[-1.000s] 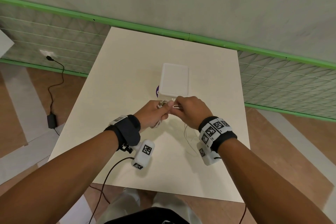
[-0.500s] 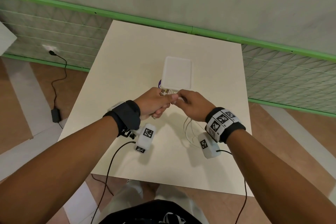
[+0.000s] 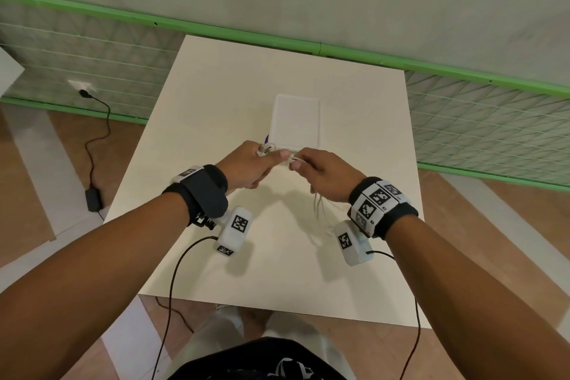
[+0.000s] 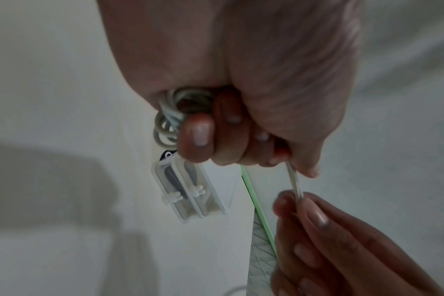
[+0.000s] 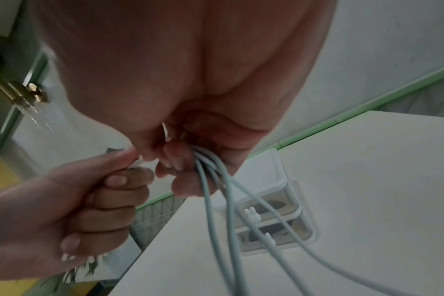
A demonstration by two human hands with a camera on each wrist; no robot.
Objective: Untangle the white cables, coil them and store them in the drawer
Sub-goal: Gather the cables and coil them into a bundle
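Observation:
Both hands are raised over the middle of the table, just in front of the small white drawer unit [image 3: 295, 121]. My left hand [image 3: 251, 163] grips a small coil of white cable [image 4: 169, 118] in its fist. A short taut stretch of cable [image 4: 294, 181] runs from it to my right hand [image 3: 320, 174], which pinches it and holds several loose white strands [image 5: 217, 200] that hang down toward the table. In the wrist views the drawer unit [image 5: 274, 216] shows two closed clear drawers with little white knobs.
The white table [image 3: 216, 86] stands against a green-railed mesh fence [image 3: 481, 133]. A black power adapter [image 3: 93, 199] and its cord lie on the wooden floor at the left. Black sensor leads hang from both wrists past the table's front edge.
Both hands have risen and shifted slightly toward the drawer unit and drawn a little apart, pulling the cable between them taut. The hanging strands have lifted with the right hand.

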